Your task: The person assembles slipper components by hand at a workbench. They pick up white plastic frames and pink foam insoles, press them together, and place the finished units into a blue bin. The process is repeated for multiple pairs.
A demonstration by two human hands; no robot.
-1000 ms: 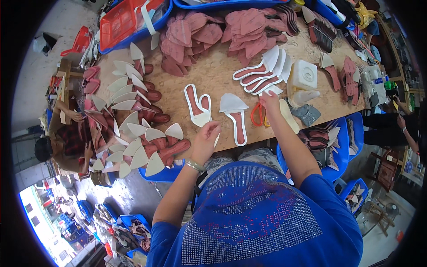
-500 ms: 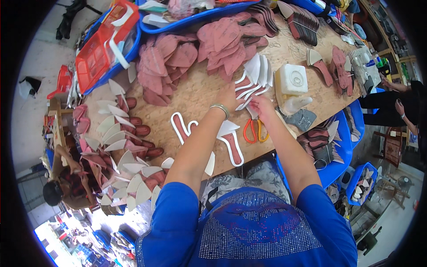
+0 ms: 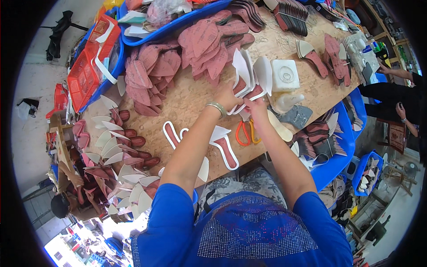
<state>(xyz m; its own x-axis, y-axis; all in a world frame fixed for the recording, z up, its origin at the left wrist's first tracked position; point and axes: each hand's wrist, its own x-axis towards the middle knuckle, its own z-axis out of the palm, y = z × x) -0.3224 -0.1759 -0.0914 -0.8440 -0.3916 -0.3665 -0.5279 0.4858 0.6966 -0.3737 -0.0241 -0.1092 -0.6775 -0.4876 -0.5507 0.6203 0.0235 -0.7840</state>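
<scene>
A small stack of pink insoles with white edging and white toe pieces (image 3: 265, 73) is tilted up between my hands. My left hand (image 3: 227, 99) closes round the stack's left side near its lower end. On the right side, my right hand (image 3: 256, 108) grips the heel end of an insole in the same stack. Orange- and yellow-handled scissors (image 3: 243, 134) lie just below, partly covered by my right hand. One white-edged insole (image 3: 227, 153) lies flat near the table's front edge; another (image 3: 169, 133) is partly hidden behind my left forearm.
Pink insole pieces (image 3: 151, 71) are heaped along the back of the wooden table (image 3: 195, 102). A white block-shaped container (image 3: 285, 74) and a whitish bottle (image 3: 289, 102) stand at right. Pink shoe parts with pale toes (image 3: 116, 144) spread leftward. Blue bins (image 3: 331, 175) flank the table; a person (image 3: 396, 100) stands right.
The insoles in my hands have gone from a low, fanned stack to tipped up and spread apart, showing pink faces. My head view has shifted slightly.
</scene>
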